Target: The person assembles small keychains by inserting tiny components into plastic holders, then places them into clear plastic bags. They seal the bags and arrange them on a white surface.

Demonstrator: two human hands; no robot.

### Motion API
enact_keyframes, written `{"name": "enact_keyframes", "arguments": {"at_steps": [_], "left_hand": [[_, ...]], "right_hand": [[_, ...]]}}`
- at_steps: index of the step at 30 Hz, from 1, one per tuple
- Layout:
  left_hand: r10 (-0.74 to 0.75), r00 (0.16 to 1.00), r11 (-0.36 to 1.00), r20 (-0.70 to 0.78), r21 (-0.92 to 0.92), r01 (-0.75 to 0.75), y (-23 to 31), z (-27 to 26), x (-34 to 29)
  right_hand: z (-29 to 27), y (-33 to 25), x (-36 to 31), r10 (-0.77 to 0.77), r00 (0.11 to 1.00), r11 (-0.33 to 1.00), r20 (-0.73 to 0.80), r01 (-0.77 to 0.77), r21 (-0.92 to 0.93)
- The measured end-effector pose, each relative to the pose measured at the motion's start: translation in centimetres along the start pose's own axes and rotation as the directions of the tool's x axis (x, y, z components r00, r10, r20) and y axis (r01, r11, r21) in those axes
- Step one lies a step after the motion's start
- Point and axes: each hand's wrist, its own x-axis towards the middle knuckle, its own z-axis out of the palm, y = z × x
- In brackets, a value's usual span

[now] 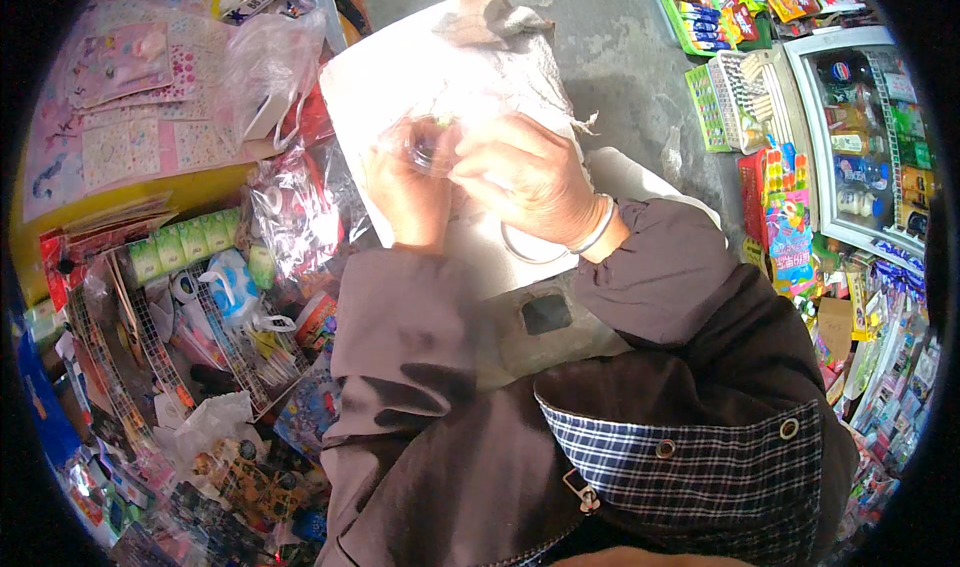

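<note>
Grey concrete floor (620, 57) up top, white board (400, 67) across lap at frame centre. Left hand (408, 195) and right hand (525, 179) both curled tight around small dark round object (432, 150) in clear crinkled wrap, upper centre. Object mostly hidden by fingers, kind unclear. Silver bangle (597, 229) on right wrist. Sticker sheets (130, 97) upper left; packet rack (840, 137) right, cut off by rim.

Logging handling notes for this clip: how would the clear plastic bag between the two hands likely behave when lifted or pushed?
The clear bag looks thin and crinkled, so it would likely flop rather than hold shape. It probably weighs little apart from the small dark item inside. Its glossy film may slide in the grip of the left hand and right hand.
</note>
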Motion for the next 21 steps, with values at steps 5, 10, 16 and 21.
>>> {"name": "enact_keyframes", "arguments": {"at_steps": [5,10,16,21], "left_hand": [[0.058,0.998,0.995,0.014,0.08,-0.059,-0.2,0.0,0.3],[0.113,0.993,0.988,0.027,0.105,-0.115,-0.2,-0.2,0.4],[0.151,0.988,0.973,0.04,0.17,-0.156,-0.6,-0.2,0.2],[0.177,0.984,0.966,0.038,0.185,-0.181,-1.2,0.1,0.3]], "right_hand": [[0.1,-0.1,0.0,-0.005,1.0,1.0,-0.01,0.006,0.006],[0.1,-0.1,-0.2,-0.014,1.0,1.0,-0.003,0.014,-0.011],[0.3,0.2,-0.4,-0.019,1.0,1.0,0.003,0.02,-0.016],[0.4,0.4,-0.4,-0.028,1.0,0.999,-0.008,0.028,-0.031]]}}
